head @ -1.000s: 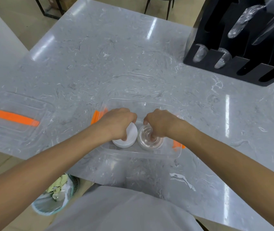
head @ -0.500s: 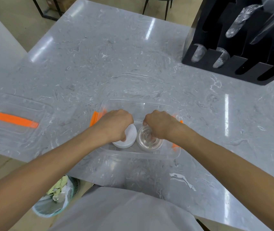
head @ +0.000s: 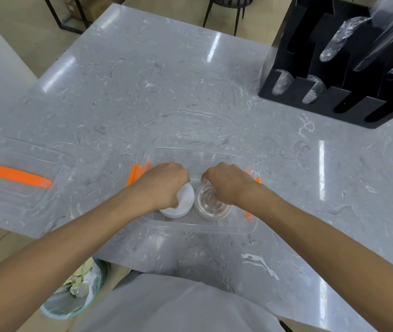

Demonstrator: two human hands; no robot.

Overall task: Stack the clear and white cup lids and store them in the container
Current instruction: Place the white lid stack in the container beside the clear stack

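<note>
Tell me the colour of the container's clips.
Orange clips, seen best in the head view.

Operator: two bare forearms, no sleeves visible to the frame edges; left hand and right hand ungloved; plain light grey fabric garment on torso.

Glossy grey marble table over beige floor; dark chair legs beyond.

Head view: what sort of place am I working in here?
Probably a café or drinks counter: a black cup dispenser holding sleeved clear cups stands on a grey marble-look countertop, and a waste bin sits beside it.
</note>
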